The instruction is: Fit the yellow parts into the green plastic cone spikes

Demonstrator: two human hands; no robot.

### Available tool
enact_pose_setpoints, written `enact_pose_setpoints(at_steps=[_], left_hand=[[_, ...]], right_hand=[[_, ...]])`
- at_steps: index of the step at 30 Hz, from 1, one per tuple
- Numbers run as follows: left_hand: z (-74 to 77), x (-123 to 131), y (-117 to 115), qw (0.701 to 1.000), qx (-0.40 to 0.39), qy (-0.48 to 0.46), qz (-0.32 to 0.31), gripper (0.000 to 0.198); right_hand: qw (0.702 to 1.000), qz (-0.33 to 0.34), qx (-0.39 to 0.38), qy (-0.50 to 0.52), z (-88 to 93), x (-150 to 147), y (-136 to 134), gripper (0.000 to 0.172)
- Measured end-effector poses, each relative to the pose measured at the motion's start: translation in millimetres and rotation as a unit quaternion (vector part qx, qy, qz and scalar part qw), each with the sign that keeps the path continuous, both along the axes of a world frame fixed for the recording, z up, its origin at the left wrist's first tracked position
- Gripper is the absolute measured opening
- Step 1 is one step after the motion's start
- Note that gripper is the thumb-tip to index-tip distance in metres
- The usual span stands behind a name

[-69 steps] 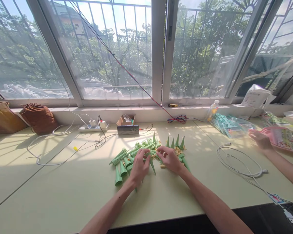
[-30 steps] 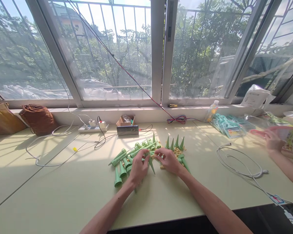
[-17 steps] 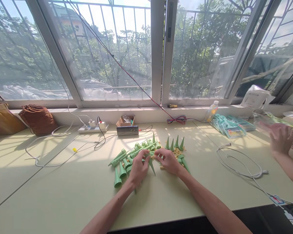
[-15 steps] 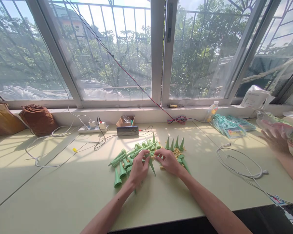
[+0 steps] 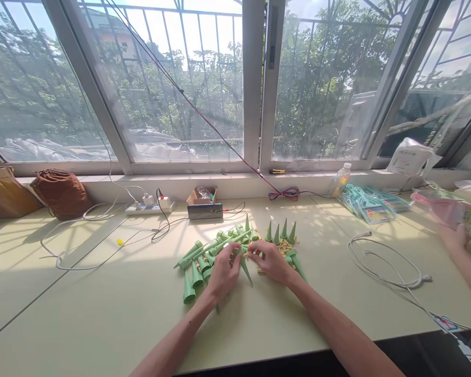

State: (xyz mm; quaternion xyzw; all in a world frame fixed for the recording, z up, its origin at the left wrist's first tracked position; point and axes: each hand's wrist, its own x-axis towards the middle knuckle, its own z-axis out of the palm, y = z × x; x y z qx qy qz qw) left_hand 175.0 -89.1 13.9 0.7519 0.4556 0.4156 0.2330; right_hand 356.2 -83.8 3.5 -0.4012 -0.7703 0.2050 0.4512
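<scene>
My left hand (image 5: pixel 224 266) is closed on a green spike (image 5: pixel 246 271), whose pointed end slants down toward me. Close beside it, my right hand (image 5: pixel 272 260) pinches a small yellow piece (image 5: pixel 247 255) at the spike's upper end. Green cone-shaped parts (image 5: pixel 189 288) lie in a pile to the left and behind my hands. Several green cones (image 5: pixel 284 230) stand upright behind my right hand, with small yellow pieces (image 5: pixel 286 245) scattered around them. Another green spike (image 5: pixel 296 264) lies to the right of my right hand.
A dark phone (image 5: pixel 204 211) leans before a small cardboard box (image 5: pixel 196 196). A power strip (image 5: pixel 149 208), brown bag (image 5: pixel 62 192) and bottle (image 5: pixel 340 180) stand near the window. White cables (image 5: pixel 402 283) lie at right, near another person's hand (image 5: pixel 457 238) and packages (image 5: pixel 441 209).
The other person's hand at the right has moved right and now touches a pink package. My own hands have hardly moved; the held spike's tip has shifted slightly right.
</scene>
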Motion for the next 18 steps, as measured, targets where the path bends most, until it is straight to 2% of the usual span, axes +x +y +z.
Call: enact_pose_setpoints(at_steps=[18], left_hand=[[-0.3,0.0,0.1,1.0,0.013,-0.009,-0.011,0.016]], right_hand=[[1.0,0.002,0.003,-0.012,0.6,-0.3,0.1,0.013]])
